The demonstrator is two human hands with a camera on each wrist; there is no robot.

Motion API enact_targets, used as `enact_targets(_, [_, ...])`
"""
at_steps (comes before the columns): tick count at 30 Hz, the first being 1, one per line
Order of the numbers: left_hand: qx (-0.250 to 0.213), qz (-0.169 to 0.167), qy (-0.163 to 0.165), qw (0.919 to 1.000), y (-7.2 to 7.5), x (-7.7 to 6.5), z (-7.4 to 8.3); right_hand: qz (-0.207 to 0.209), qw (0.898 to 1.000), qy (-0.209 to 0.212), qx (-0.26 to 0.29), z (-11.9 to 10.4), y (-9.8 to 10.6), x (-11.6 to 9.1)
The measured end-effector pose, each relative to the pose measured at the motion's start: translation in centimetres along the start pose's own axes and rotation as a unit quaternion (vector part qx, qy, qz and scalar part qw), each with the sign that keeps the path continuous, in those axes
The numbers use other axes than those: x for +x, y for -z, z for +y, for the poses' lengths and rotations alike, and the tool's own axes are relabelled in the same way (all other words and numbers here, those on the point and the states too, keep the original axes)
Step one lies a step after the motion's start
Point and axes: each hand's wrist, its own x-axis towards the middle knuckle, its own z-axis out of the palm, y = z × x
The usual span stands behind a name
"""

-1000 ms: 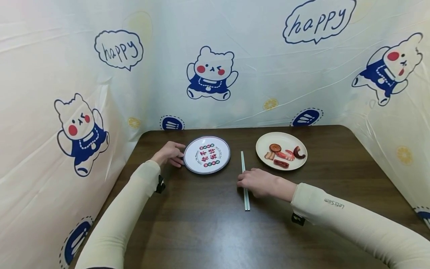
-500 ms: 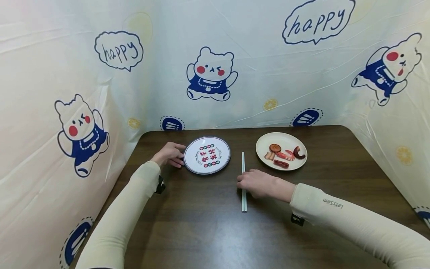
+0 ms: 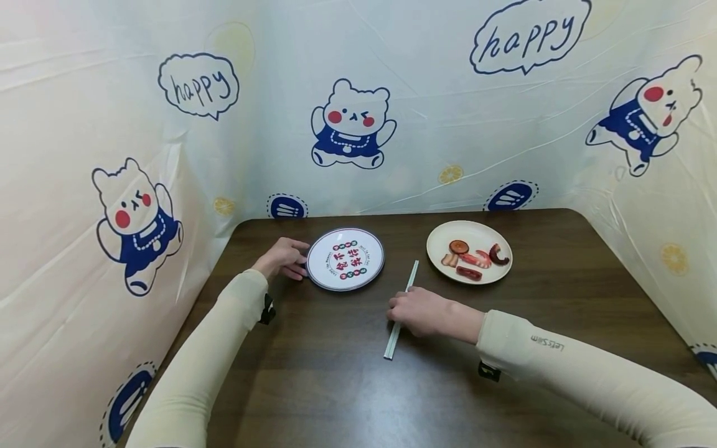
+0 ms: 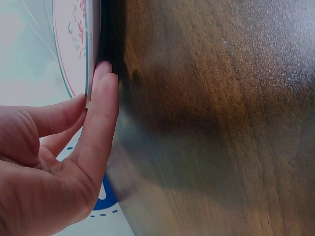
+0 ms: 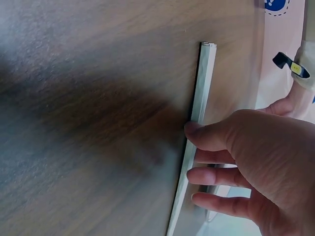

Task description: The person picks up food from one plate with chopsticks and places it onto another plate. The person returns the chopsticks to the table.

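Observation:
My left hand (image 3: 284,257) pinches the left edge of a round white plate (image 3: 345,259) with red and green printing. In the left wrist view its thumb lies on the rim's top and its straight fingers go under the plate (image 4: 74,49). To the right, my right hand (image 3: 417,310) holds a pair of pale green chopsticks (image 3: 394,339) around their middle, close over the table. They slant, far ends toward the right. The right wrist view shows the thumb against one side of the chopsticks (image 5: 202,93) and the fingertips along the other.
A cream plate (image 3: 434,250) stands at the back right. On it lie a brown round slice (image 3: 459,246), a small sausage (image 3: 468,272), a curled dark piece (image 3: 498,254) and other bits of food. A printed curtain (image 3: 426,137) rises behind the dark wooden table (image 3: 313,373).
The chopsticks have turned from nearly straight to slanted, near ends swinging left and far ends right. My right hand has shifted slightly left and nearer. The left hand and both plates have stayed put.

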Motion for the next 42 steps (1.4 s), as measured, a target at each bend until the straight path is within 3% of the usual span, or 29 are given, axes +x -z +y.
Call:
enact_targets(18, [0.008,0.004,0.002,1.0,-0.1,0.0,0.2,0.017,1.0,-0.009,0.0,-1.1,0.2,0.9])
enact_targets(32, [-0.001,0.003,0.001,1.0,-0.1,-0.1,0.3,0.007,1.0,-0.011,-0.015,-1.6,0.7,1.4])
enact_targets(37, [-0.005,0.003,0.0,1.0,0.0,0.0,0.4,-0.016,0.999,-0.002,-0.048,-1.8,1.4,1.7])
enact_targets(42, [-0.006,0.001,0.005,1.0,0.0,0.0,0.2,-0.03,0.989,0.012,-0.143,-2.5,1.2,2.3])
